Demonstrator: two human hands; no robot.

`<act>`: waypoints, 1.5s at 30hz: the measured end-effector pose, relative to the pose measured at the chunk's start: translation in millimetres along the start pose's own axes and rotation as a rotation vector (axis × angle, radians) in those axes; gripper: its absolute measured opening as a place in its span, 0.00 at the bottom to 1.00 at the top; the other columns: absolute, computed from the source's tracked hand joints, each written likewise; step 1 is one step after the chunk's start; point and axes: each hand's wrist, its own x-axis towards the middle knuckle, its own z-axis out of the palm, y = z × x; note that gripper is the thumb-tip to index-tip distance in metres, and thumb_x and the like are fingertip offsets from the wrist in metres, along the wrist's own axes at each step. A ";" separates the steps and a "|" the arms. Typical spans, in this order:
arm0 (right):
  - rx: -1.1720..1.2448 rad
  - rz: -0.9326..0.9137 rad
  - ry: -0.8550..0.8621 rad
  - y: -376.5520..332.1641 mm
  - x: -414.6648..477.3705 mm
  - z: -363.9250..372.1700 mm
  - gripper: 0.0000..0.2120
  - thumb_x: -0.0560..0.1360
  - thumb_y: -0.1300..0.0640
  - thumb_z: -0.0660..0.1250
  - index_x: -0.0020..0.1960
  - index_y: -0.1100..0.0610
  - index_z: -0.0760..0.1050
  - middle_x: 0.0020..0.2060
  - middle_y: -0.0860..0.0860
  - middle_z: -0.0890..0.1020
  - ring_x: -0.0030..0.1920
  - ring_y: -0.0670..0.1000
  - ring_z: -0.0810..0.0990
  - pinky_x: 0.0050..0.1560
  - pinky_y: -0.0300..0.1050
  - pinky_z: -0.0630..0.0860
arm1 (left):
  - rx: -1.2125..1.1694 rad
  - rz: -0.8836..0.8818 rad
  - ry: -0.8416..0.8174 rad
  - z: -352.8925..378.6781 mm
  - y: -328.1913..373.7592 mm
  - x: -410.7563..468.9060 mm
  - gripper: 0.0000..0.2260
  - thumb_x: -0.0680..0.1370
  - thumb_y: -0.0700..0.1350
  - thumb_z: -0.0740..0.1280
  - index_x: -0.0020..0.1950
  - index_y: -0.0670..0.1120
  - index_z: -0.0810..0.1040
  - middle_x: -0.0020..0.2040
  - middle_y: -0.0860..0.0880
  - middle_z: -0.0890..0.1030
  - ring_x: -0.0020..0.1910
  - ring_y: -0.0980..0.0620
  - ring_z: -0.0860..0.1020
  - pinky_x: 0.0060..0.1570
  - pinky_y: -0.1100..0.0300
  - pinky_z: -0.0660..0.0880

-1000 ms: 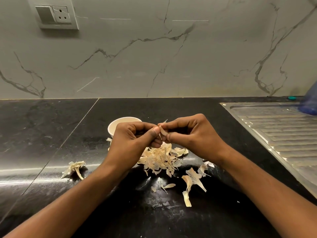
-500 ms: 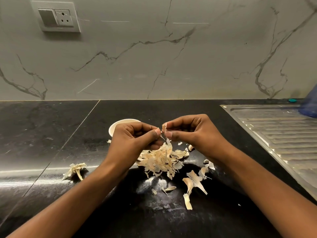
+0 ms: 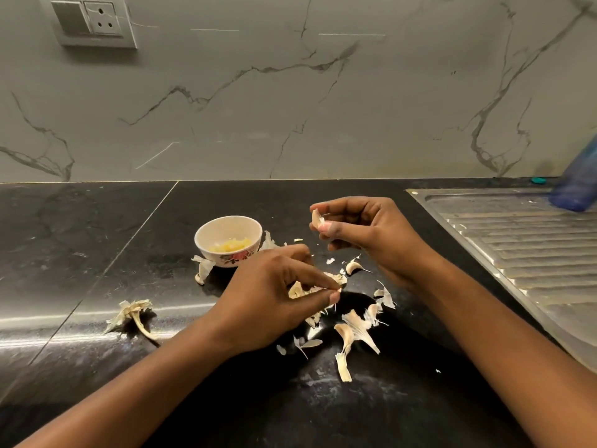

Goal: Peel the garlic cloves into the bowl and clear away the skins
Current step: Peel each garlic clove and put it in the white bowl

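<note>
Head view: right hand (image 3: pixel 365 236) pinches a garlic clove (image 3: pixel 316 218) above the counter (image 3: pixel 97 253). Left hand (image 3: pixel 274 300) pinches a skin (image 3: pixel 334 279) over the scattered skins (image 3: pixel 355 328). Bowl (image 3: pixel 211 234) beyond the left hand holds yellow peeled cloves (image 3: pixel 231 245).

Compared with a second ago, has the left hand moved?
Yes. The left hand has come down toward the person, off the bowl it partly covered, and now pinches at the skins.
</note>
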 end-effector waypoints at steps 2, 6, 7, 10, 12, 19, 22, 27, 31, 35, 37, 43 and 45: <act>-0.019 -0.002 -0.012 0.4 -0.2 0.7 0.14 0.78 0.65 0.74 0.63 0.57 0.84 0.53 0.54 0.89 0.55 0.54 0.88 0.49 0.43 0.85 | 0.074 0.013 -0.052 0.3 3.2 -0.9 0.08 0.78 0.60 0.74 0.55 0.64 0.87 0.47 0.58 0.77 0.49 0.54 0.78 0.44 0.47 0.78; -0.039 -0.008 -0.014 1.6 0.3 0.7 0.14 0.78 0.66 0.75 0.63 0.58 0.84 0.53 0.53 0.89 0.56 0.53 0.88 0.49 0.43 0.85 | 0.169 0.012 -0.155 -1.4 5.9 -1.6 0.09 0.80 0.60 0.71 0.58 0.64 0.86 0.51 0.60 0.74 0.56 0.57 0.74 0.48 0.48 0.78; -0.041 -0.010 -0.014 2.2 0.6 0.3 0.14 0.77 0.66 0.75 0.63 0.58 0.84 0.53 0.53 0.89 0.56 0.53 0.88 0.50 0.44 0.85 | 0.182 0.020 -0.163 -1.5 6.2 -1.6 0.09 0.80 0.60 0.70 0.59 0.64 0.86 0.52 0.60 0.73 0.57 0.57 0.74 0.49 0.49 0.77; -0.036 -0.016 -0.021 4.0 1.2 0.0 0.15 0.77 0.67 0.75 0.63 0.59 0.84 0.53 0.54 0.89 0.56 0.54 0.88 0.52 0.46 0.85 | 0.177 0.033 -0.128 -2.5 4.4 -1.3 0.09 0.81 0.57 0.71 0.60 0.63 0.86 0.53 0.61 0.73 0.57 0.57 0.74 0.51 0.50 0.77; -0.021 -0.018 -0.025 4.8 0.9 -0.3 0.15 0.77 0.67 0.75 0.62 0.59 0.84 0.53 0.54 0.89 0.56 0.54 0.88 0.54 0.46 0.85 | 0.120 0.005 -0.059 -4.1 0.2 -0.8 0.08 0.80 0.56 0.72 0.58 0.62 0.87 0.51 0.61 0.75 0.56 0.56 0.76 0.52 0.51 0.78; 0.010 -0.016 -0.019 5.5 1.7 -1.1 0.15 0.77 0.67 0.74 0.62 0.59 0.84 0.54 0.56 0.88 0.56 0.56 0.88 0.54 0.46 0.85 | -0.047 -0.053 0.040 -6.2 -4.7 2.4 0.04 0.75 0.55 0.78 0.49 0.59 0.89 0.49 0.57 0.80 0.55 0.54 0.79 0.50 0.63 0.74; 0.004 -0.020 -0.027 5.2 1.4 -1.4 0.14 0.77 0.67 0.74 0.62 0.58 0.84 0.55 0.56 0.88 0.56 0.55 0.88 0.53 0.45 0.85 | -0.106 -0.047 -0.016 -5.1 -3.4 2.5 0.03 0.76 0.54 0.78 0.49 0.58 0.89 0.50 0.56 0.81 0.56 0.52 0.80 0.52 0.56 0.77; -0.016 -0.027 -0.025 4.9 0.8 -0.8 0.13 0.78 0.66 0.74 0.61 0.56 0.85 0.57 0.55 0.88 0.58 0.55 0.87 0.52 0.45 0.84 | -0.145 -0.033 0.019 -7.7 -8.0 4.7 0.02 0.78 0.51 0.76 0.49 0.55 0.88 0.51 0.55 0.82 0.55 0.50 0.80 0.51 0.50 0.79; -0.028 -0.021 -0.035 2.4 -0.3 0.3 0.13 0.78 0.66 0.73 0.61 0.57 0.85 0.57 0.55 0.88 0.58 0.54 0.86 0.53 0.46 0.84 | -0.103 -0.038 -0.063 -4.8 -6.7 4.2 0.03 0.79 0.52 0.75 0.50 0.55 0.87 0.53 0.57 0.81 0.58 0.52 0.79 0.56 0.47 0.78; -0.036 -0.026 -0.027 2.0 -1.3 0.6 0.09 0.79 0.66 0.73 0.57 0.57 0.85 0.57 0.53 0.88 0.58 0.54 0.87 0.54 0.46 0.85 | -0.104 -0.036 0.023 -4.3 -11.0 5.7 0.02 0.80 0.49 0.74 0.51 0.54 0.87 0.51 0.56 0.82 0.52 0.51 0.80 0.49 0.53 0.77; -0.083 -0.034 -0.022 1.7 -1.6 0.7 0.08 0.79 0.64 0.74 0.57 0.57 0.85 0.56 0.51 0.89 0.57 0.52 0.87 0.52 0.44 0.84 | -0.092 -0.056 0.138 -6.6 -15.4 6.5 0.02 0.80 0.47 0.75 0.50 0.53 0.87 0.48 0.57 0.84 0.43 0.52 0.79 0.41 0.61 0.73; -0.107 0.000 -0.064 3.9 -3.7 10.0 0.10 0.76 0.62 0.78 0.57 0.62 0.86 0.48 0.56 0.89 0.51 0.58 0.88 0.50 0.47 0.86 | -0.159 -0.114 0.332 -11.1 -13.4 5.7 0.08 0.74 0.47 0.81 0.51 0.50 0.87 0.41 0.57 0.84 0.33 0.58 0.77 0.34 0.65 0.74; -0.081 0.005 -0.084 5.2 -3.3 13.3 0.10 0.77 0.62 0.76 0.57 0.63 0.86 0.47 0.57 0.89 0.49 0.57 0.89 0.50 0.46 0.86 | -0.182 -0.112 0.341 -11.7 -12.0 6.0 0.10 0.73 0.46 0.82 0.52 0.48 0.86 0.42 0.54 0.86 0.35 0.56 0.82 0.36 0.61 0.79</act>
